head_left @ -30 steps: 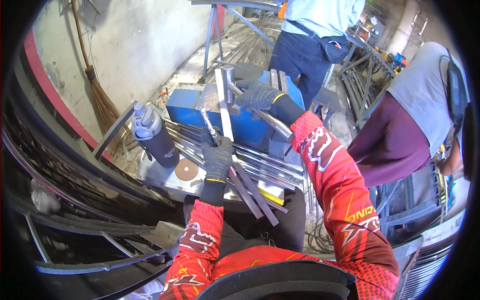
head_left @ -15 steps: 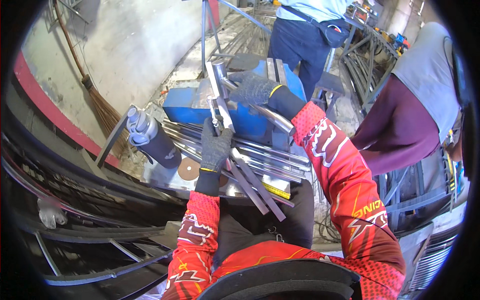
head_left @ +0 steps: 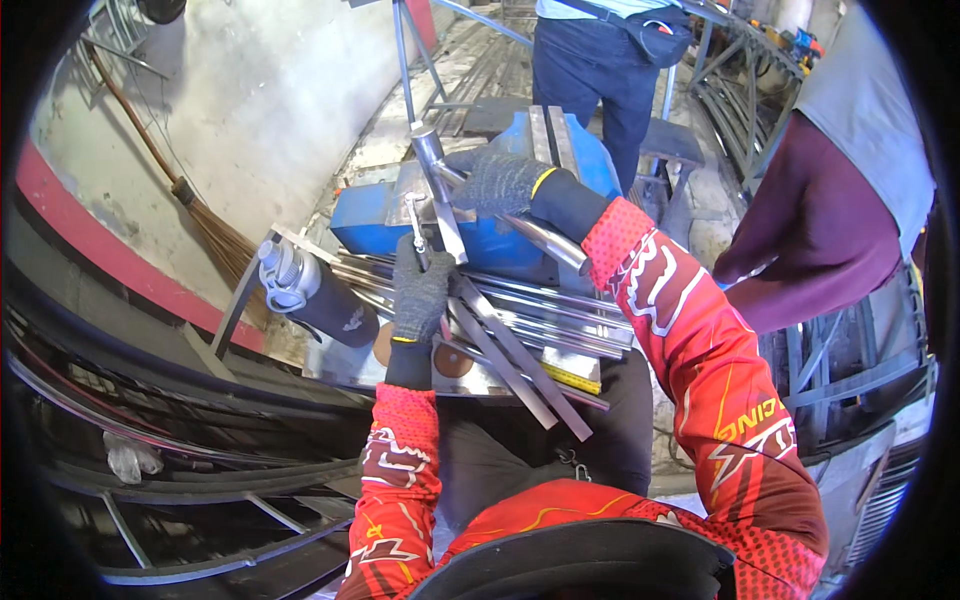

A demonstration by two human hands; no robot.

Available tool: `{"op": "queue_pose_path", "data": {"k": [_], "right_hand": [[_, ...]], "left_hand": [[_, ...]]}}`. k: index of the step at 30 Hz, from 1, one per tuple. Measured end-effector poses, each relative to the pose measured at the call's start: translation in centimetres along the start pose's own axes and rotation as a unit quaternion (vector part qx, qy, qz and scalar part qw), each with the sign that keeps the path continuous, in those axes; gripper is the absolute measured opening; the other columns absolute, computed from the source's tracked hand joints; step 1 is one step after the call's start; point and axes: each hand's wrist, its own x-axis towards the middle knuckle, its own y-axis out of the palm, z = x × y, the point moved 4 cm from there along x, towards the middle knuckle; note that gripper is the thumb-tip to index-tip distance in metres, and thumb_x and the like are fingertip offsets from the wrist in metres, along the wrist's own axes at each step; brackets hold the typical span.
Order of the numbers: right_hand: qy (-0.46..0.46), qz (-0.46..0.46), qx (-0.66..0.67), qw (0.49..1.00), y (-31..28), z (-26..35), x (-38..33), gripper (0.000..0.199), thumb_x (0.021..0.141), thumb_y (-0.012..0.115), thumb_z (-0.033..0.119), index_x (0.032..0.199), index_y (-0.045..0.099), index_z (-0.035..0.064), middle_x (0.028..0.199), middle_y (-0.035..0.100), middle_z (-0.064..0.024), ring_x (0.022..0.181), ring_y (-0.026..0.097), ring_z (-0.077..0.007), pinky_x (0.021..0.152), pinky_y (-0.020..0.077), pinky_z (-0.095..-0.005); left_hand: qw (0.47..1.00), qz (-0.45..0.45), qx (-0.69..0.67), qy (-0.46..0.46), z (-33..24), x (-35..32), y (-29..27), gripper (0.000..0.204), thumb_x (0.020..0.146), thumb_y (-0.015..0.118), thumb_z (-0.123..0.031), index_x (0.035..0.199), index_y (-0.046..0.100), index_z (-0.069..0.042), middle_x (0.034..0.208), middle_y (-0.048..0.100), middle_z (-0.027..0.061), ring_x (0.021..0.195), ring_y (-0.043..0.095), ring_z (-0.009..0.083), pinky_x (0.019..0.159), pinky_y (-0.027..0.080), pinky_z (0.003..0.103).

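My right hand [head_left: 503, 184], in a dark grey knit glove, is closed round the metal handle of a hammer [head_left: 540, 238]. Its cylindrical steel head lies over the upper part of a flat metal bar [head_left: 449, 228], above a blue bench vise [head_left: 362, 218]. My left hand [head_left: 420, 290], gloved alike, is closed round a slim shiny metal piece [head_left: 415, 212] whose end sticks up past the fingers, beside the flat bar. Whether the left fingers also grip the bar is hidden. Two flat bars [head_left: 548, 378] slant down from beside that hand toward my lap.
Several shiny round tubes [head_left: 560, 312] lie across the bench, near a yellow tape or ruler [head_left: 571, 377]. A dark water bottle [head_left: 325, 295] and a brown disc [head_left: 453, 362] are at left. A broom [head_left: 205, 225] leans on the wall. Two people [head_left: 590, 85] are beyond and at right.
The hammer head has moved from beside the flat bar to over it. The whole view has shifted slightly; both hands keep their holds.
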Motion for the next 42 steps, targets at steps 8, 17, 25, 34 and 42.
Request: {"op": "queue_pose_path", "data": {"k": [8,17,25,34,42], "right_hand": [[0.042,0.037,-0.045,0.997,-0.2,0.4,0.1,0.041,0.088,0.060,0.020,0.127,0.058,0.0094,0.085,0.069,-0.0162,0.063,0.070,-0.0264,0.051,0.0575,-0.0386],[0.022,0.030,0.015,0.999,-0.7,-0.3,0.1,0.026,0.085,0.066,0.015,0.108,0.066,0.0013,0.082,0.069,-0.0203,0.065,0.072,-0.0343,0.054,0.0586,-0.0457],[0.010,0.011,0.004,1.000,-0.9,-0.9,-0.1,0.030,0.082,0.069,0.018,0.108,0.068,0.0020,0.087,0.071,-0.0215,0.070,0.072,-0.0366,0.061,0.0589,-0.0482],[-0.034,0.039,0.044,0.998,-0.7,-2.1,1.2,0.028,0.083,0.063,0.015,0.109,0.064,0.0053,0.075,0.063,-0.0110,0.056,0.063,-0.0226,0.049,0.0539,-0.0376],[0.003,0.019,0.142,0.990,-0.9,-3.9,2.0,0.027,0.082,0.063,0.016,0.106,0.067,0.0031,0.080,0.065,-0.0136,0.061,0.065,-0.0250,0.055,0.0549,-0.0389]], "left_hand": [[0.908,0.041,0.412,0.071,-1.5,4.2,-6.0,0.041,0.077,0.066,-0.018,0.112,0.056,0.002,0.096,0.064,0.0323,0.095,0.061,0.0517,0.083,0.049,0.053],[0.876,0.069,0.477,0.015,-2.9,5.4,-4.8,0.045,0.077,0.060,-0.018,0.117,0.058,0.004,0.104,0.065,0.0352,0.103,0.063,0.0502,0.090,0.049,0.052],[0.866,0.068,0.495,0.009,-2.9,5.4,-4.7,0.041,0.079,0.060,-0.018,0.113,0.059,0.004,0.107,0.064,0.0347,0.106,0.061,0.0505,0.092,0.049,0.052],[0.855,0.071,0.513,0.017,-2.7,5.7,-4.5,0.040,0.079,0.062,-0.018,0.113,0.060,0.003,0.110,0.064,0.0334,0.107,0.061,0.0499,0.093,0.049,0.053],[0.844,0.065,0.531,0.032,-2.5,5.8,-4.6,0.041,0.078,0.064,-0.019,0.113,0.060,0.003,0.107,0.065,0.0339,0.105,0.062,0.0494,0.091,0.051,0.052]]}}
